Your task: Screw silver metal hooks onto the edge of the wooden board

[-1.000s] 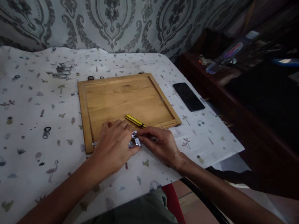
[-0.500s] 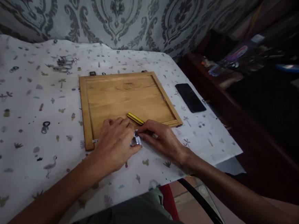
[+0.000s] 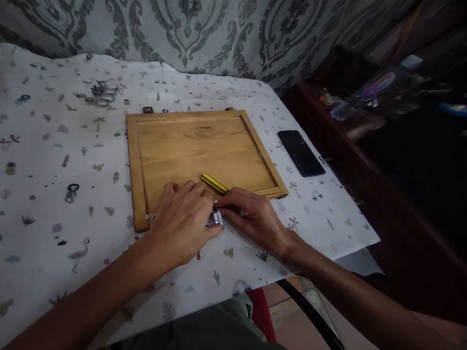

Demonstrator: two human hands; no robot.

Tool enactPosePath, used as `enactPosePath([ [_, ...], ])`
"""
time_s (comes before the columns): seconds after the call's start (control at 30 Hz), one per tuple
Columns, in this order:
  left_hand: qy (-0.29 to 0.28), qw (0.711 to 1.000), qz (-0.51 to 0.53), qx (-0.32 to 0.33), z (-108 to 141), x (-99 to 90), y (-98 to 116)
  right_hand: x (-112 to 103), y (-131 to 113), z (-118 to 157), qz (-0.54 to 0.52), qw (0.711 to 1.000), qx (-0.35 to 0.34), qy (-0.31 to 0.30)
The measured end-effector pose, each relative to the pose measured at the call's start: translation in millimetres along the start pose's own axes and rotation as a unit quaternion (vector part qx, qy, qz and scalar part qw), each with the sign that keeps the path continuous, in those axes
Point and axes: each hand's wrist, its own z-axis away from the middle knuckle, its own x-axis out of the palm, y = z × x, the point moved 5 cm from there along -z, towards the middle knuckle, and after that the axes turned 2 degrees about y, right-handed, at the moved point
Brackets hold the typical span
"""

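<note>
A framed wooden panel (image 3: pixel 199 150) lies flat on the patterned tablecloth. My left hand (image 3: pixel 184 219) rests over its near edge, fingers curled round a small shiny metal piece (image 3: pixel 216 218). Close beside it on the right, my right hand (image 3: pixel 253 216) is pinched at that piece; what sits between its fingertips is too small to make out. A yellow and black object (image 3: pixel 215 183) lies over the panel just beyond the fingers, its near end hidden by my right hand.
Right of the panel lies a black phone (image 3: pixel 301 153). Several metal pieces (image 3: pixel 101 93) are grouped at the back left of the tablecloth (image 3: pixel 37 201). A plastic bottle (image 3: pixel 376 88) lies on dark furniture at the right.
The view has shifted slightly, so the table items appear a little to the right. Both hands keep nearly the same position and hold at the panel's near edge.
</note>
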Motion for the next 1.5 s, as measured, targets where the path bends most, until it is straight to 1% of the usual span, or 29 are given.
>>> enactPosePath([
  [0.2, -0.008, 1.000, -0.009, -0.013, -0.7, -2.7, 1.7, 0.6, -8.1, 1.9, 0.037, 0.997, -0.066, -0.014],
  [0.3, -0.008, 1.000, -0.005, -0.009, -0.7, -2.0, 1.5, 2.1, -10.2, 2.1, 0.061, 0.995, -0.077, -0.019],
  [0.47, -0.013, 1.000, -0.002, -0.011, -0.6, -0.1, -0.3, 0.9, -11.8, 1.0, 0.072, 0.994, -0.075, -0.021],
  [0.8, -0.017, 1.000, 0.003, -0.012, -2.1, -2.2, 1.2, -7.1, -13.6, -1.5, 0.050, 0.996, -0.060, -0.041],
  [0.93, -0.027, 1.000, -0.004, -0.014, -2.9, -0.9, 1.3, -5.1, -12.9, -3.3, 0.035, 0.997, -0.061, -0.027],
  [1.13, -0.017, 1.000, 0.004, -0.006, -2.6, -3.0, 2.1, -3.5, -9.5, -1.4, 0.034, 0.999, -0.038, 0.009],
  [1.2, -0.023, 1.000, 0.001, -0.008, -2.5, -3.0, 2.5, -4.1, -8.0, -0.7, 0.039, 0.999, -0.024, 0.009],
  [1.3, -0.033, 0.999, 0.001, -0.010, -2.5, -2.1, 2.9, -5.0, -7.5, -0.8, 0.040, 0.999, -0.023, -0.002],
  [1.37, -0.029, 1.000, 0.005, -0.009, -2.5, -2.1, 2.9, -5.1, -7.3, -1.5, 0.038, 0.999, -0.026, -0.006],
  [1.5, -0.019, 1.000, 0.010, -0.009, -2.5, -2.7, 2.2, -4.0, -7.6, -2.1, 0.024, 0.999, -0.043, 0.009],
])
